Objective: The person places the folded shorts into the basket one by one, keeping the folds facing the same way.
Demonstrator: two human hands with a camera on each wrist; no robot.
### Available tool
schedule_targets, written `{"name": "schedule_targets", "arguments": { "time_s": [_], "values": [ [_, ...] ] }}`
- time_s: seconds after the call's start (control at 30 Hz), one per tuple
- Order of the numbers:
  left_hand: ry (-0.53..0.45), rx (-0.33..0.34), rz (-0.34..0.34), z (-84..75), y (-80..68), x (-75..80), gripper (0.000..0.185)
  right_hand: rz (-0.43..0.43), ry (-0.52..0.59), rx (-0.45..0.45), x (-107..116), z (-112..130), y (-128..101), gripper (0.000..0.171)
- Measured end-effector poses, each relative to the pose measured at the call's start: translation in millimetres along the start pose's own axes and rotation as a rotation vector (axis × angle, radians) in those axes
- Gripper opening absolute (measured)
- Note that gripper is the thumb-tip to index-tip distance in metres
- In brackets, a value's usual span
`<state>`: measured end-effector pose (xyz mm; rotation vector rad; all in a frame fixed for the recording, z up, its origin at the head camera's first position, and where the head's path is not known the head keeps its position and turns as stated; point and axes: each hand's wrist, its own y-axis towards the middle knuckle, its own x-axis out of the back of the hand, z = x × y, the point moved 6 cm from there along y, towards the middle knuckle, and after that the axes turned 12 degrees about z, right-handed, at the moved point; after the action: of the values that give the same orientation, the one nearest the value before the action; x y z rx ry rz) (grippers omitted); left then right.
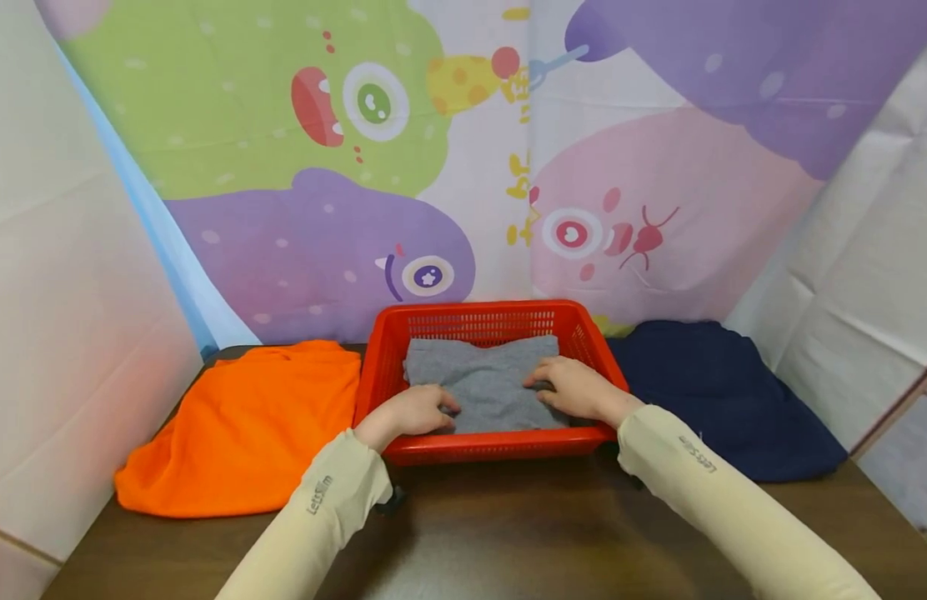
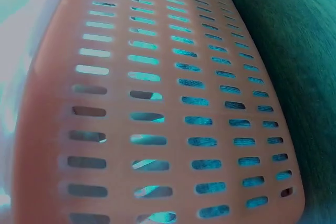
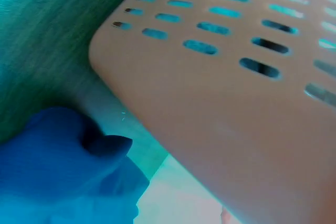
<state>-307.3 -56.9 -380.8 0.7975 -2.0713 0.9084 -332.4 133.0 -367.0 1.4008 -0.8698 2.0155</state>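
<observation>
Both my hands are down in the red basket point(image 1: 600, 354) on the worktop point(image 1: 508, 533). My left hand point(image 1: 411, 412) and right hand point(image 1: 576, 388) rest on the folded grey cloth point(image 1: 484, 382), fingers loosely bent over its near edges, not clenched. I judge I'm settling it; next comes letting go.

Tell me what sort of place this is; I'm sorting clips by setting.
Probably a staged indoor recording booth, not a home: a cartoon-monster backdrop and plain white side sheets enclose a dark wooden table holding a red basket.
</observation>
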Motion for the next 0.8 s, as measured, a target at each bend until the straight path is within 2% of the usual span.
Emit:
{"name": "schedule_targets", "arguments": {
  "time_s": [0.2,0.37,0.8],
  "values": [
    [0.045,0.008,-0.011,-1.9,-4.6,0.7,0.027,-0.021,-0.044,0.03,0,6,-7,0.028],
    [0.026,0.027,0.002,0.6,-2.4,-2.1,0.028,0.001,-0.038,0.034,-5,5,-7,0.029],
    [0.016,0.043,0.138,6.8,3.9,-12.7,0.034,0.171,0.097,0.0,-22,-9,-1,0.036]
  ]
}}
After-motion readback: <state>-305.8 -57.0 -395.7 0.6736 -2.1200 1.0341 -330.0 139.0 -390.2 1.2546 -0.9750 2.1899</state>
